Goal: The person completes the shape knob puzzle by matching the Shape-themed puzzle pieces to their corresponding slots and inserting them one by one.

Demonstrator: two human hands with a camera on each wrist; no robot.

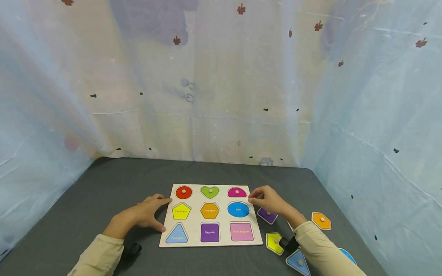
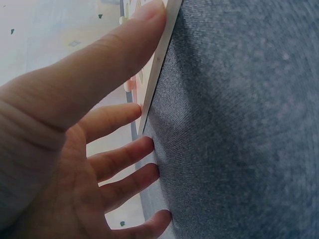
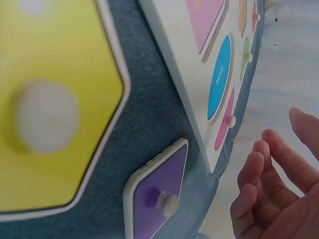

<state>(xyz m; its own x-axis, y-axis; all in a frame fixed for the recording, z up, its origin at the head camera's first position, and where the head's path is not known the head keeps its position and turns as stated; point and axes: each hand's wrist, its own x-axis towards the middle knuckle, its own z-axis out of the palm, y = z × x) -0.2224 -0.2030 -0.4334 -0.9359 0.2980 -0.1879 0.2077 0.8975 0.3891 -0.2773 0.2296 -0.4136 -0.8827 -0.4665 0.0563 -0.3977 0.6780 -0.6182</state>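
1. left hand [image 1: 146, 212] flat against left edge of puzzle board [image 1: 210, 242], fingers [image 2: 124, 114] spread, gripping nothing.
2. right hand [image 1: 267, 199] just beside board's right corner, fingers [image 3: 254, 174] relaxed, empty.
3. board flat on grey counter [image 1: 103, 188]; purple piece [image 1: 267, 215] under right wrist.

A pale blue floral curtain [image 1: 221, 84] filled the upper frame; a grey cloth-covered table [image 1: 103, 184] spread across the lower part.
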